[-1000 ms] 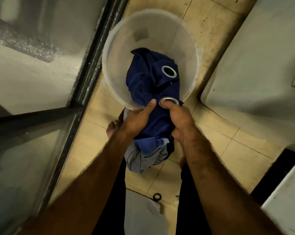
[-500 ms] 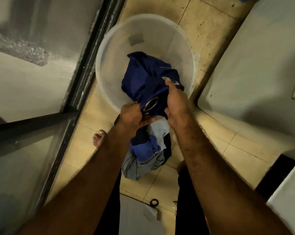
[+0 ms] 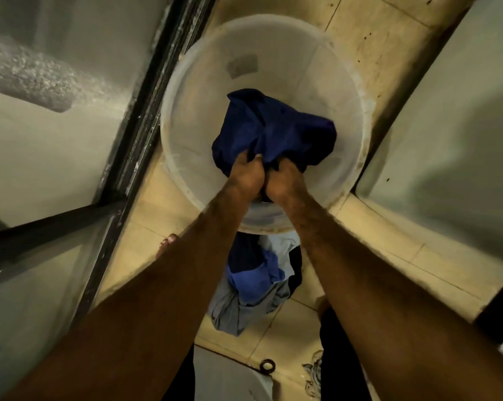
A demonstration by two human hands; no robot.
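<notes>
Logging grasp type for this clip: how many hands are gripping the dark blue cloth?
2. The left hand grips the dark blue cloth at its near edge, inside the white bucket; the right hand grips it close beside. No hand seems hidden.

Your left hand [image 3: 248,176] and right hand [image 3: 285,180] now reach past the near rim of the bucket [image 3: 186,82] and down inside it, where a second ago they gripped the dark blue cloth [image 3: 273,128] just outside that rim. They are closer together too, touching side by side with the fingers buried in the fabric. More of the cloth now sits bunched inside the bucket, pushed toward its right wall. The metal eyelet rings that showed on top are now out of sight among the folds
</notes>
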